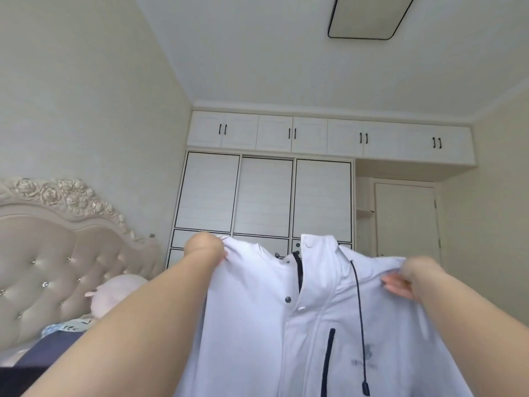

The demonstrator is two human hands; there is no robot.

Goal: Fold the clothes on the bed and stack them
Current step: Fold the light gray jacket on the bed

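Both hands pinching the white jacket (300, 325) by its shoulders: left hand (204, 247) centre-left of frame, right hand (406, 277) centre-right. Hanging straight down mid-frame, long axis vertical. Probably needs lowering flat onto the bed (31, 356), lower left.

Cream walls, white wardrobe (264, 196), tufted headboard (57, 253), ceiling light (369, 17), closed door (406, 222)

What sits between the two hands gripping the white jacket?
Head view: between left hand and right hand, the white snap-button jacket's raised collar and dark drawcord.
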